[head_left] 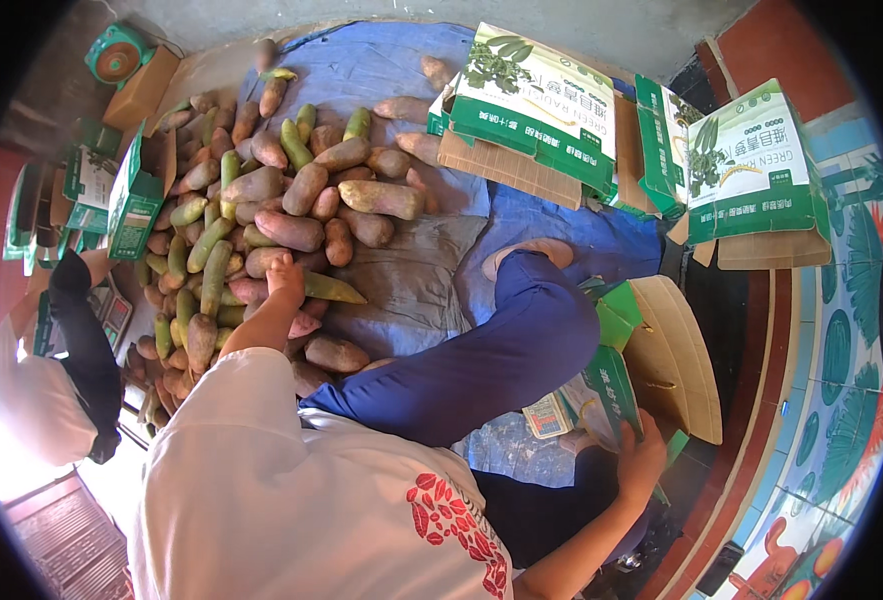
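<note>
My left hand [283, 277] is closed at the left end of a long green radish [334, 288], which points right out of the pile. Part of the grip is hidden by the hand itself. Around it lies a big heap of radishes [291, 232], some green, others reddish or brown with soil. Low on the right, my right hand [641, 455] grips the edge of a green cardboard carton [609, 385] beside my bent leg. The carton's brown flap [676, 355] stands open, and a printed card or label [547, 416] shows next to it.
Blue sheeting [391, 60] covers the floor under the heap. Green-and-white cartons [531, 90] stand at the far right, another [758, 180] by the tiled wall. At far left are a dial scale [118, 55] on a brown box [143, 88], more cartons [141, 200] and another person [41, 390].
</note>
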A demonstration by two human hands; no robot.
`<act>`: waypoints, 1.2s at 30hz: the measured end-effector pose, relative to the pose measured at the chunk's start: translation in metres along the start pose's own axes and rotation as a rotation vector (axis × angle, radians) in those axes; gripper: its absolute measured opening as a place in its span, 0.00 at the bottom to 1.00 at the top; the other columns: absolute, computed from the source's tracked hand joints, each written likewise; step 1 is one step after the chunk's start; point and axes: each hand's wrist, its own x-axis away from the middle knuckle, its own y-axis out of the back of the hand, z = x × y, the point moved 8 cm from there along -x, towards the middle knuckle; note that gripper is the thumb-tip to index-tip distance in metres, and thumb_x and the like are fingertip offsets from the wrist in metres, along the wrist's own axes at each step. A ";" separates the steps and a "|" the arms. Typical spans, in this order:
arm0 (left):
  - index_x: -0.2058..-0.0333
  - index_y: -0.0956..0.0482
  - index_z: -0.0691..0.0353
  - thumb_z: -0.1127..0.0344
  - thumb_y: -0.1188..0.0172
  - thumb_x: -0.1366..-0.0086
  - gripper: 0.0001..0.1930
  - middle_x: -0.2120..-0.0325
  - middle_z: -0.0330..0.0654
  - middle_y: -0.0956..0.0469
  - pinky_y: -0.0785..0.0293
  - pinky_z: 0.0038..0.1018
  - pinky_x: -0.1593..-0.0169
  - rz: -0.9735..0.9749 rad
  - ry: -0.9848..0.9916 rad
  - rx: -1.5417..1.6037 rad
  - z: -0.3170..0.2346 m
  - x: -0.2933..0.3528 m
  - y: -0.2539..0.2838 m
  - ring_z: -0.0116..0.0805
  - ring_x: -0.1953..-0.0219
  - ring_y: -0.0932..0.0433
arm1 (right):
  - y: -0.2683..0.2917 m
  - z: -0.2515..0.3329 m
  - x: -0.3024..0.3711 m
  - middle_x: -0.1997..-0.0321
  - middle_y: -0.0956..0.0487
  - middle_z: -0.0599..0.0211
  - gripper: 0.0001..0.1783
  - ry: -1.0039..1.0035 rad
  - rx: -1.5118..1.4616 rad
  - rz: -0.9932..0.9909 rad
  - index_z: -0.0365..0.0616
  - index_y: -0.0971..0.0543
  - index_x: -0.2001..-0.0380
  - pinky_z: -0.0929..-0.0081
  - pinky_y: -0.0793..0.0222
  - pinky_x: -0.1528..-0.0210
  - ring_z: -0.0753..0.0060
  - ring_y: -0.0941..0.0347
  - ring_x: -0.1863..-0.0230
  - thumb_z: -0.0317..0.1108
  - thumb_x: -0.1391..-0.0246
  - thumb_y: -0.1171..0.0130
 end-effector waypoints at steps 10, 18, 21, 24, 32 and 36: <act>0.50 0.33 0.54 0.62 0.42 0.45 0.23 0.54 0.43 0.29 0.29 0.32 0.53 0.055 -0.083 -0.058 -0.009 0.005 -0.004 0.41 0.50 0.30 | 0.001 0.001 0.001 0.63 0.22 0.55 0.14 0.005 0.003 0.012 0.43 0.23 0.61 0.64 0.31 0.59 0.52 0.26 0.61 0.30 0.55 0.40; 0.59 0.21 0.56 0.55 0.32 0.59 0.25 0.58 0.43 0.23 0.27 0.28 0.53 0.222 -0.270 -0.055 -0.043 0.021 0.049 0.35 0.52 0.25 | 0.002 0.002 0.002 0.65 0.22 0.55 0.14 0.025 -0.005 0.007 0.43 0.23 0.63 0.62 0.32 0.60 0.51 0.26 0.62 0.32 0.56 0.40; 0.61 0.21 0.58 0.53 0.32 0.58 0.25 0.61 0.44 0.22 0.27 0.30 0.54 0.237 -0.315 -0.058 -0.073 0.035 0.075 0.37 0.55 0.24 | 0.004 -0.001 0.007 0.65 0.22 0.55 0.13 0.015 -0.009 -0.002 0.43 0.23 0.64 0.63 0.32 0.60 0.51 0.26 0.63 0.32 0.56 0.40; 0.61 0.21 0.60 0.51 0.34 0.56 0.25 0.61 0.47 0.22 0.27 0.31 0.54 0.121 -0.333 0.033 -0.090 0.049 0.111 0.40 0.55 0.23 | 0.001 -0.005 0.008 0.66 0.22 0.54 0.12 0.011 -0.024 -0.023 0.43 0.22 0.65 0.63 0.32 0.61 0.52 0.26 0.63 0.31 0.56 0.41; 0.66 0.23 0.68 0.53 0.36 0.53 0.23 0.74 0.53 0.23 0.30 0.36 0.60 -0.363 -0.530 0.873 -0.102 0.099 0.270 0.48 0.67 0.23 | -0.003 -0.004 0.016 0.68 0.23 0.58 0.11 0.088 -0.017 -0.011 0.45 0.23 0.65 0.62 0.32 0.62 0.55 0.27 0.64 0.33 0.55 0.41; 0.63 0.25 0.68 0.62 0.35 0.53 0.19 0.72 0.49 0.23 0.30 0.30 0.61 -0.534 -0.765 1.082 -0.129 0.168 0.365 0.41 0.67 0.23 | -0.004 -0.005 0.019 0.67 0.23 0.58 0.13 0.104 -0.008 -0.006 0.44 0.25 0.63 0.62 0.32 0.61 0.56 0.27 0.62 0.34 0.55 0.41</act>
